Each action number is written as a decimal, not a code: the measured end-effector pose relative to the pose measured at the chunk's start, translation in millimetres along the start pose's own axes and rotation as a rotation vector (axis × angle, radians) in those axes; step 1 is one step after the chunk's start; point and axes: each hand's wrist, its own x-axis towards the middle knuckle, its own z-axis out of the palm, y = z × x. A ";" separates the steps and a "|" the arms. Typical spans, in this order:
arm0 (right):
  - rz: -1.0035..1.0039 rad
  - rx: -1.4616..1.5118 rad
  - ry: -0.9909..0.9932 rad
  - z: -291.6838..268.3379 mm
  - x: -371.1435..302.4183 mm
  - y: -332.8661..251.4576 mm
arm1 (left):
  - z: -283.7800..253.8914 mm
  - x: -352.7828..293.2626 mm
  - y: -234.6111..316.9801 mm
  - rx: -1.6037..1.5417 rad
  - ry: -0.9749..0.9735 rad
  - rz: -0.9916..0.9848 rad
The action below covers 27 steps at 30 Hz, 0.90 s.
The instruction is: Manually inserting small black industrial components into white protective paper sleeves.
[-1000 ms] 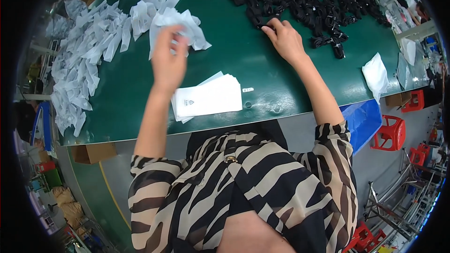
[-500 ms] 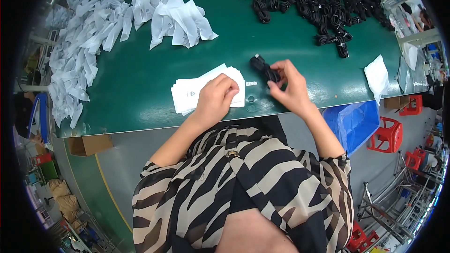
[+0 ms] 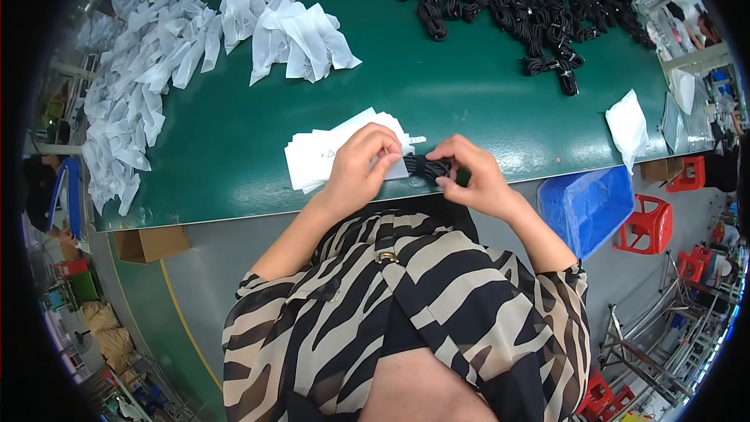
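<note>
A stack of flat white bags lies fanned out near the table's front edge. My left hand rests over its right part, thumb and fingers pinched at the right edge of the top bag. My right hand grips a coiled black cable by its right end. The coil lies sideways, and its left end meets the top bag's right edge, just beside my left fingertips. How far the coil's tip reaches into the bag is hard to make out.
A large heap of coiled black cables covers the back right. Filled white bags pile up along the left, with a smaller group beside them. A single white bag lies at the right edge, above a blue-lined bin.
My right hand has brought the cable down and left, turning it so its end meets the top bag's edge. My left hand has stayed nearly in place.
</note>
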 end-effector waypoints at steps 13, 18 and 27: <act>-0.072 0.356 0.348 26.2 25.9 -3.4 | -13.2 15.9 24.9 -0.080 0.023 0.006; -0.333 0.031 0.245 25.2 52.4 -21.0 | -21.3 36.5 46.4 -0.207 0.148 0.122; 0.162 0.104 0.774 -27.0 34.3 33.2 | -143.1 119.5 -79.3 -0.355 0.497 -0.464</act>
